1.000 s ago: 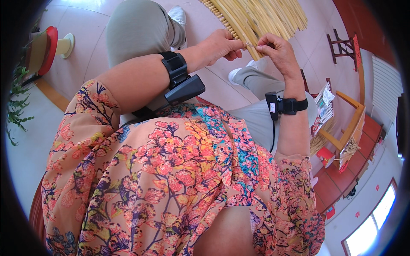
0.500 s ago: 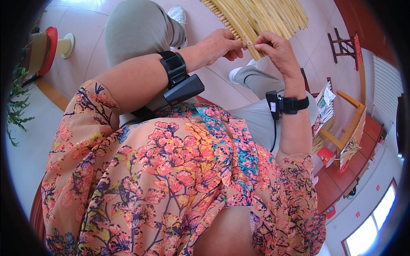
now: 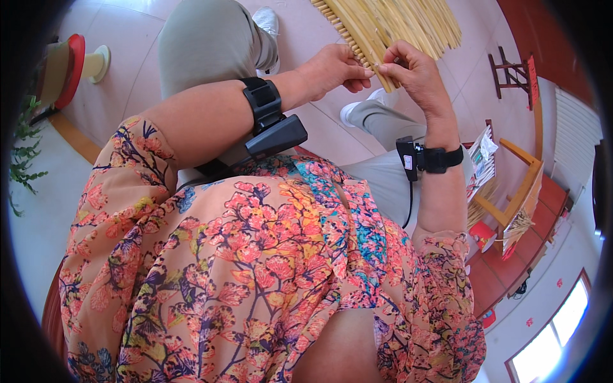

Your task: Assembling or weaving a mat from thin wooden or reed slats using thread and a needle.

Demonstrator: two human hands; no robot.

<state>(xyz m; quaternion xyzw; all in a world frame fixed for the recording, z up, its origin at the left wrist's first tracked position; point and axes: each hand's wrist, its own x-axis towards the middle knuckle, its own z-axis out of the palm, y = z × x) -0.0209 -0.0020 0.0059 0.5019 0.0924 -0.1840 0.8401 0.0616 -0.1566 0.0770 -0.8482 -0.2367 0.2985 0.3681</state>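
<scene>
A: Landmark first.
B: Mat of straw-yellow stalks point(image 3: 399, 25), lying side by side, knobby edge along its left. It is ahead of the person, pale floor tiles point(image 3: 306, 127) around it.
A: Left hand?
B: Left hand point(image 3: 333, 69) at the mat's knobby edge, by its near corner. Thumb and fingertips drawn together, seemingly touching that edge. Anything thin between them: cannot tell, too small.
A: Right hand?
B: Right hand point(image 3: 416, 73) at the mat's near end, right of the corner. Thumb and forefinger bent into a loop, tips together at the outermost stalks. Cannot tell what they pinch, if anything.
A: Gap between hands?
B: Narrow; the mat's near corner lies between.
A: Surroundings?
B: Left of the mat, a grey-trousered knee point(image 3: 201, 51) and a white shoe point(image 3: 267, 20). Just below the near corner, a second white shoe point(image 3: 348, 115). Right of the mat, well apart, a dark wooden stand point(image 3: 509, 85); below and right of the mat, a light wooden frame point(image 3: 525, 190).
</scene>
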